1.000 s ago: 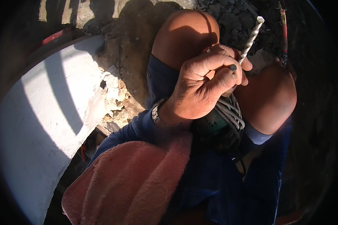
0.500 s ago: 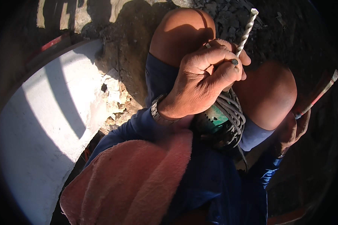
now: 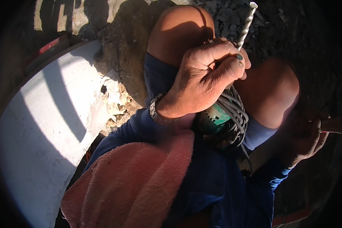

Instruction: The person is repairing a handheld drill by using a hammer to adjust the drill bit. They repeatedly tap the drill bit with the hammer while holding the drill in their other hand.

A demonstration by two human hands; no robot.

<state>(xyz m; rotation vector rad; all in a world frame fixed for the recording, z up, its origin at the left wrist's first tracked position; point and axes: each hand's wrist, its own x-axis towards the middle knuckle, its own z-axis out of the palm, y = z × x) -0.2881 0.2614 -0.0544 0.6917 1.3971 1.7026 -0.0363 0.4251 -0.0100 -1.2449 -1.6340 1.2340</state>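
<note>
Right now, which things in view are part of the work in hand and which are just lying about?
In hand:
- left hand, grip closed at the base of the twisted drill bit
- green power drill with its grey cord wound round it
- right hand, on a thin reddish tool, too shadowed to identify

Lying about:
- pink towel on the lap
- white curved slab
- rubble beside it

The right hand is coming into view beside the knee and drawing its thin reddish tool, possibly a rod, down toward the dark edge.
</note>
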